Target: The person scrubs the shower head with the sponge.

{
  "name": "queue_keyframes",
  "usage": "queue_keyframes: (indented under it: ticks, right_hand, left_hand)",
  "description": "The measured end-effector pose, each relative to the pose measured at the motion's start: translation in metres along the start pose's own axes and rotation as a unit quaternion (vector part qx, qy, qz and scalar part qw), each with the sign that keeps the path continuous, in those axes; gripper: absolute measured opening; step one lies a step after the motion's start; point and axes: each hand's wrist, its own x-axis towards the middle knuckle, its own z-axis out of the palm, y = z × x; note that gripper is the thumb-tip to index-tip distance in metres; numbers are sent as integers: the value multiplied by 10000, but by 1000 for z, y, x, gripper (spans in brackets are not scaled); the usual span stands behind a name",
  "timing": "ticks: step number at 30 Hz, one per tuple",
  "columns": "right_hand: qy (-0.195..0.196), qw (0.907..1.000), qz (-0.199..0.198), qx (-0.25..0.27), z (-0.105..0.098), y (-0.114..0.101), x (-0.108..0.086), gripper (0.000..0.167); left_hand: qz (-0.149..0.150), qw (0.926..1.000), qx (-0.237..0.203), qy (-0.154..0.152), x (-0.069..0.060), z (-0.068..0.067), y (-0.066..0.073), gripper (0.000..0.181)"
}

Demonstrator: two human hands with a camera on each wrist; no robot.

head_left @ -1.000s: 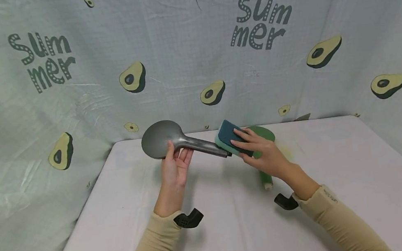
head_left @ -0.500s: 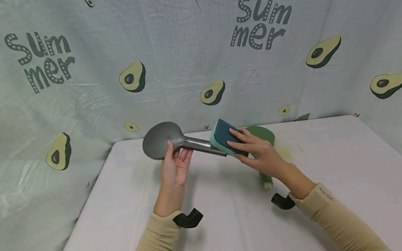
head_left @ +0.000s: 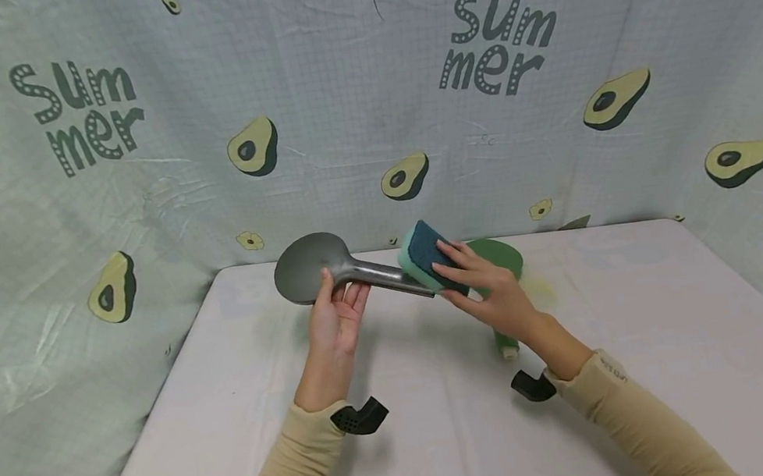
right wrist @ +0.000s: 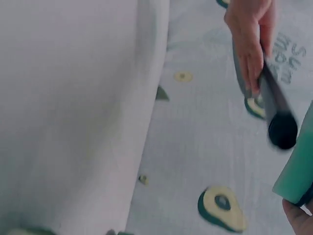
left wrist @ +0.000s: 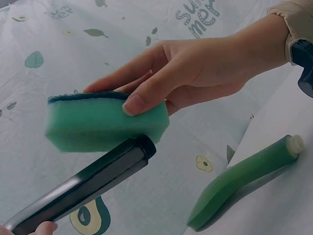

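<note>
A grey shower head is held above the table in my left hand, thumb on its round part and fingers behind the neck. My right hand grips a sponge, dark blue scouring side under the fingers. In the left wrist view the sponge's light green foam lies at the end of the shower head's handle and seems to touch it. The right wrist view shows the handle end close to the foam, the sponge cut off by the frame.
On the white table, partly hidden behind my right hand, lies a green shower head with a pale handle end. A printed curtain hangs right behind the table's back edge.
My right hand has carried the sponge a little left onto the handle end, and the sponge has tilted. The left hand and grey shower head have shifted slightly right.
</note>
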Motion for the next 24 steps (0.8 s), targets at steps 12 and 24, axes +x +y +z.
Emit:
queue_keyframes:
  ticks: [12, 24]
  right_hand:
    - [142, 9998, -74, -80, 1, -4, 5, 53]
    - [-219, 9989, -191, -370, -1, -4, 8, 50]
  left_hand:
    - [-12, 10000, 53, -10, -1, 2, -1, 53]
    - [60, 9994, 346, -41, -2, 1, -4, 54]
